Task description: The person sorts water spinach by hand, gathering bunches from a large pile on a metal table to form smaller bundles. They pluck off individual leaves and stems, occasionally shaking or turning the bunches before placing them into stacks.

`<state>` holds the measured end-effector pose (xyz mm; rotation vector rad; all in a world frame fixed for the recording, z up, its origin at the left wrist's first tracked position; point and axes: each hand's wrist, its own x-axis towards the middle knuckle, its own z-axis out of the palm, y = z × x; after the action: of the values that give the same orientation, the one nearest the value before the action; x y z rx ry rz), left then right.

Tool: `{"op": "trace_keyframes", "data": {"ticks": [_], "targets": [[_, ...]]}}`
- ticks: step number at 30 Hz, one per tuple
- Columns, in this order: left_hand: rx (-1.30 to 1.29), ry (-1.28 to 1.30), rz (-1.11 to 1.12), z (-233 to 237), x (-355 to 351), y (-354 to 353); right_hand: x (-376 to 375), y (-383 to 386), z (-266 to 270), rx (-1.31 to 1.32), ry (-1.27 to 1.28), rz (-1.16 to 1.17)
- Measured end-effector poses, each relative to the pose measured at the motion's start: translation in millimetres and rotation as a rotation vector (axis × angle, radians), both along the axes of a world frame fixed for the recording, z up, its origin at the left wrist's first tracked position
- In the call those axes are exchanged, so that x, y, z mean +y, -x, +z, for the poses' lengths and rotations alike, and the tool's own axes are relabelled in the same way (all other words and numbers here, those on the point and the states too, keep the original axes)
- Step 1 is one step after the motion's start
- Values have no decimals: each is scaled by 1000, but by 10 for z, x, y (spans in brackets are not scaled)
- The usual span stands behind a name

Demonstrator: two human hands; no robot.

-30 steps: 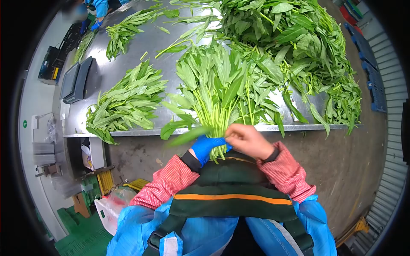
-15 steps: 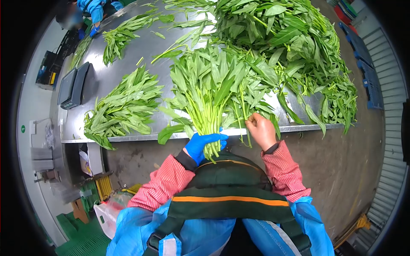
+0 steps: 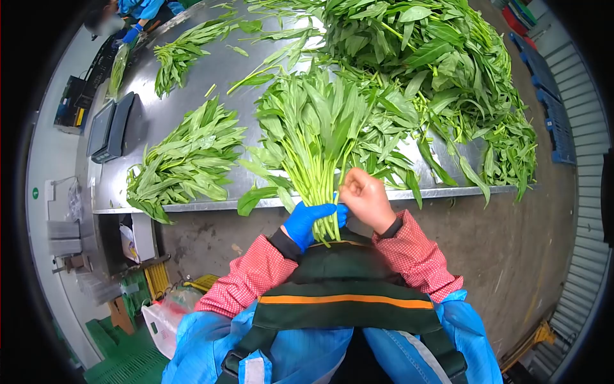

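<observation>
My left hand [image 3: 311,219], in a blue glove, is wrapped around the lower stems of a bunch of water spinach [image 3: 313,134]. The bunch's leaves fan out away from me over the table's front edge, and its cut ends stick out below the glove. Against the right side of these stems, my bare right hand [image 3: 366,197] is closed, with thumb and fingers pinching a water spinach stem [image 3: 342,171]; the fingertips partly hide it. A loose pile of leafy stems [image 3: 390,137] lies just beyond the right hand.
A large heap of water spinach [image 3: 422,51] covers the table's far right. Another bunch [image 3: 185,157] lies left on the metal table [image 3: 256,211], near a scale [image 3: 110,128]. At the far left, a co-worker's blue-gloved hand [image 3: 132,33] is beside more greens.
My right hand has moved left, bringing a stem up against the bunch. My left hand keeps its hold and has shifted slightly right. The co-worker's arm has moved.
</observation>
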<state>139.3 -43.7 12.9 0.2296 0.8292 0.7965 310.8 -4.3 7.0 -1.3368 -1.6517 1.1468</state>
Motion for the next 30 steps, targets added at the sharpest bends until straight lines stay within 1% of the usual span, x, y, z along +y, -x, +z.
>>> {"op": "trace_keyframes", "data": {"ticks": [1,2,3,4,5,6,7,9,10,11,13,14,15,16,17,18,19,21,22,23,25,26,27,28,30], "targets": [[-16,-7,12,74,40,-6,9,8,-14,169,50,-69],[24,-43,3,176,93,-28,16,26,-18,337,100,-135],[22,-57,-4,174,115,-19,36,45,-26,504,150,-198],[21,-71,-12,168,128,-7,80,47,-49,470,-26,-315],[21,-85,-20,158,127,1,160,-158,-1,695,166,-426],[19,-119,-35,126,98,32,269,-359,35,820,188,-555],[15,-90,0,72,47,74,427,-515,214,712,273,-752],[7,-41,65,-24,3,153,369,-708,267,457,287,-495],[-10,-9,90,-28,14,165,315,-688,178,69,209,-355],[-25,15,88,-22,-5,152,172,-579,86,-168,-14,-243],[-57,39,83,39,55,104,-15,-387,55,-626,-191,-79],[-39,47,72,109,78,81,-41,-330,-51,-678,-188,-41],[-58,3,69,102,89,90,-45,-273,-75,-728,-182,1],[-75,-40,66,81,93,122,-51,-268,-70,-749,-222,-39],[-91,-81,61,74,100,157,0,-322,-39,-429,-133,-120],[17,-94,87,269,105,181,94,-424,84,-110,-43,-198],[-2,-197,110,321,122,230,169,-534,231,207,47,-273],[99,-263,137,540,164,271,250,-715,616,606,301,-386],[141,-306,98,541,192,273,258,-670,530,485,202,-385],[193,-263,79,461,186,260,199,-581,560,442,403,-314],[176,-202,88,219,150,200,58,-263,383,499,444,-179],[167,-170,131,193,118,151,43,-163,312,527,517,-159],[163,-153,129,158,104,155,33,-107,252,554,594,-139],[160,-132,128,117,83,165,56,-99,211,528,641,-166],[133,-102,124,40,45,193,66,-87,124,528,562,-182]]}}
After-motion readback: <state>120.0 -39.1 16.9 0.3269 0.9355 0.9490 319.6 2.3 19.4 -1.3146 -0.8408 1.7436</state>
